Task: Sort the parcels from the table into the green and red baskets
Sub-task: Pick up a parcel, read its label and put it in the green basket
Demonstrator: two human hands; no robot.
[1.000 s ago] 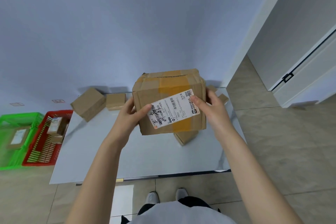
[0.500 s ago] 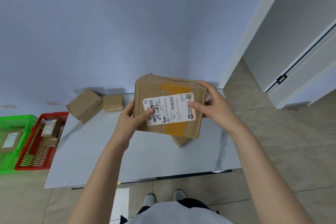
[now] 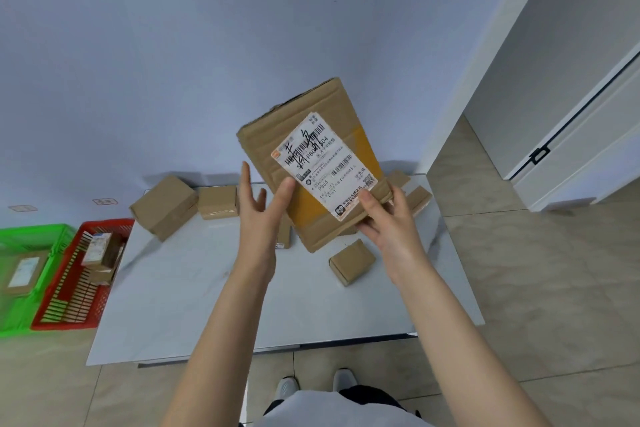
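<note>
The parcel (image 3: pixel 313 166) is held nearly on end over the white table (image 3: pixel 194 288), long axis leaning top-left, label towards the person. There is a pale blue wall (image 3: pixel 207 62) behind and a tiled floor (image 3: pixel 536 288). The right hand (image 3: pixel 388 229) grasps its bottom corner from below. The left hand (image 3: pixel 258 218), fingers straight, is beside it with the thumb touching.

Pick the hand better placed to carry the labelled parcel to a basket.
Right, probably: the right hand grips the labelled parcel at its lower edge; the left hand is open, only its thumb touching it.
</note>
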